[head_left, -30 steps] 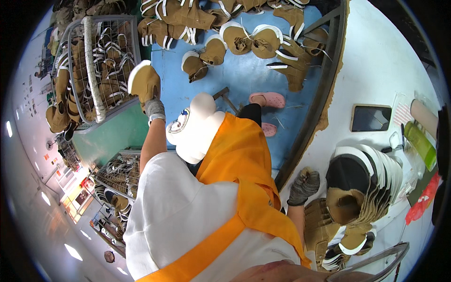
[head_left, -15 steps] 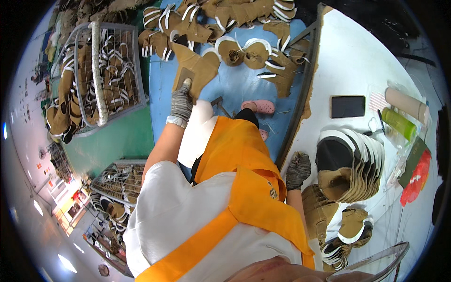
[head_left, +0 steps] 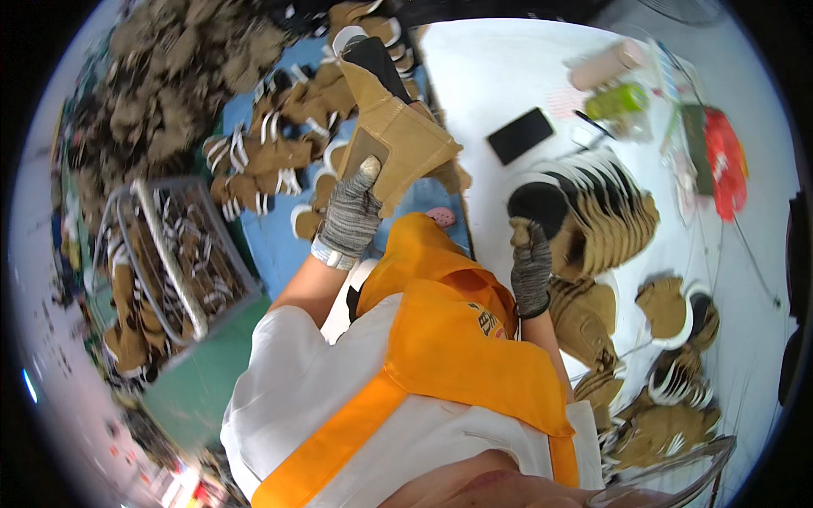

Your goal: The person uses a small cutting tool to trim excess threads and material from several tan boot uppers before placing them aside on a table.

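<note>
my left hand (head_left: 351,212), in a grey knitted glove, is closed around the lower end of a tan boot upper (head_left: 398,140), which i hold up to the left of the phone (head_left: 519,136). my thumb lies flat on the near face, at the edge of a darker rectangular patch; my other fingers go behind the piece, where i cannot see them. black lining shows at the upper's far end.

my right hand (head_left: 531,269), gloved the same way, is nearer to me than the phone. its fingers are curled in, and i cannot tell whether they have hold of anything. it sits just beside a nested stack of tan uppers (head_left: 631,222) with white rims and black linings, also on the near side of the phone; whether it touches them is unclear.

the phone lies face up on the white surface (head_left: 470,76). to the right of it are a black pen (head_left: 594,124), a lime-green bottle (head_left: 616,102) and, farther over, a red plastic bag (head_left: 726,165). a pale pink cylinder (head_left: 607,65) lies beyond it to the right. well to the left of the phone stands a wire basket (head_left: 176,262) filled with more uppers.
</note>
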The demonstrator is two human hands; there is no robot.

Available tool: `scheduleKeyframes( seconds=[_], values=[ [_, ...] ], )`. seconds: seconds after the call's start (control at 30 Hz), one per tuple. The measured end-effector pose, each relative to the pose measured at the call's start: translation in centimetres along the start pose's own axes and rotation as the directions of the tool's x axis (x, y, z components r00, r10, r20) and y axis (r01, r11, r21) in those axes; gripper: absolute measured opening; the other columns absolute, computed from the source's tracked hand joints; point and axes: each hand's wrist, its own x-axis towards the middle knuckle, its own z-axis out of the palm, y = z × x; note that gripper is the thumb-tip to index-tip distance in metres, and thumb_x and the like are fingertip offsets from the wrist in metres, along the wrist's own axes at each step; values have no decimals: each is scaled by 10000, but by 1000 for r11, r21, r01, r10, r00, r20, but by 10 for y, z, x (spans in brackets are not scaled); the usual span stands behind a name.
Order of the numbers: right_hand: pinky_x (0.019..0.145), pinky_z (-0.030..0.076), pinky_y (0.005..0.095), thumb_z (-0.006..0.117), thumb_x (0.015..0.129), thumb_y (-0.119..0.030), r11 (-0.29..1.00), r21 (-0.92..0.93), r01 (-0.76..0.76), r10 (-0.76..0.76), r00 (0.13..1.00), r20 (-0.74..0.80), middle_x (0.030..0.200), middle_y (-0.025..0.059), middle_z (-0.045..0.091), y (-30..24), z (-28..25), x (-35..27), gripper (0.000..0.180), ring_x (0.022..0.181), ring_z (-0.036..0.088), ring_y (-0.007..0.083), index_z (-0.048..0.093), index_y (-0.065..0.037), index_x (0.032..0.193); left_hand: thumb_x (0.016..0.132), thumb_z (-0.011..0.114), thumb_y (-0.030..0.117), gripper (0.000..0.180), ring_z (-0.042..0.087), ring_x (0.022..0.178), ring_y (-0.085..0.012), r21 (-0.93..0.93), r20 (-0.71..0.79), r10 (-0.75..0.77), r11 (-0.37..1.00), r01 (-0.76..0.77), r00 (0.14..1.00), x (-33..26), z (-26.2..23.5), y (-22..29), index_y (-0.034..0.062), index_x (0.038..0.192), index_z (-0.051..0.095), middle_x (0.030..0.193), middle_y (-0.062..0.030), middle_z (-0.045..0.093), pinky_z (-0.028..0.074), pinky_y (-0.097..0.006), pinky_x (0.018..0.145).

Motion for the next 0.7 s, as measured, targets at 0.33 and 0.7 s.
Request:
scheduleKeyframes(
  seconds=[0.33, 0.7],
  values=[
    [891, 441, 283, 637, 866, -196, 962, 96, 257, -185, 866, -465, 1088, 85, 616, -140, -129, -21, 363, 997, 576, 179, 571, -23, 1177, 858, 649, 268, 498, 615, 921, -187, 273, 451, -267, 950, 153, 851, -23, 169, -60, 3, 1231, 454, 1073, -117, 590, 540, -270, 743],
    [788, 465, 238, 666, 850, -235, 990, 38, 137, -74, 723, -687, 1016, 35, 645, -150, -183, -100, 407, 890, 582, 100, 581, -68, 1211, 853, 645, 336, 572, 599, 992, -203, 532, 634, -540, 824, 194, 554, -96, 249, -129, -39, 1234, 440, 1091, -157, 581, 521, -285, 810]
  ],
)
